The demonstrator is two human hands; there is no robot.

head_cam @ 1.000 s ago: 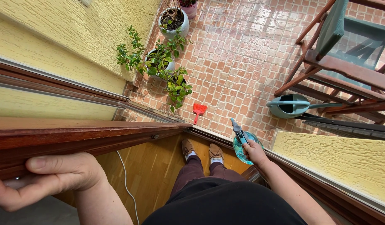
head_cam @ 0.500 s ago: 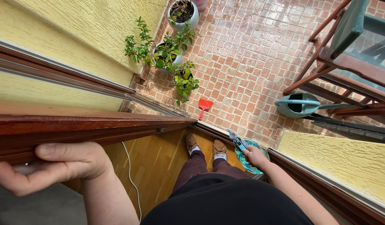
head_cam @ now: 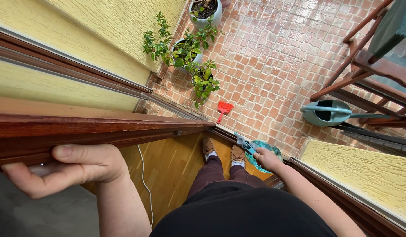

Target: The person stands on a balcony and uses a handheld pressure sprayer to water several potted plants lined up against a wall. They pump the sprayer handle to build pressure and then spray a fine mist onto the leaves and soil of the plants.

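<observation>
Yellow rough-plaster wall [head_cam: 102,26] is running along the left of a balcony w/ terracotta tile floor [head_cam: 273,52], seen from above by a person standing in the doorway on wood flooring. At far left, left hand [head_cam: 69,169] is gripping the edge of a dark wooden door [head_cam: 88,127]: thumb lying along the wood, fingers curled shut under it around what looks like a metal handle, partly hidden. Door's long edge is running left to right across the view, ending near the threshold. A white cable [head_cam: 146,184] is trailing down the wood floor beside the arm. Further right, by the wall, three potted plants [head_cam: 189,52] are standing in a row, leafy stems spilling over the tiles; a small red brush [head_cam: 224,109] is lying just beyond the nearest pot. Below it, the person's brown shoes [head_cam: 222,151] are standing just inside the door track. Right hand [head_cam: 266,159] is hanging low beside the right leg, fingers closed around the neck of a teal spray bottle [head_cam: 260,151]; nozzle is pointing up-left, round body sitting below and behind the knuckles, close over the threshold. Bottle is well apart from the left hand, w/ the body between; plants are lying ahead and to the left of it, nearer the door side. At right, a teal watering can [head_cam: 326,113] is sitting on the tiles, spout pointing right under a wooden chair [head_cam: 365,66].
</observation>
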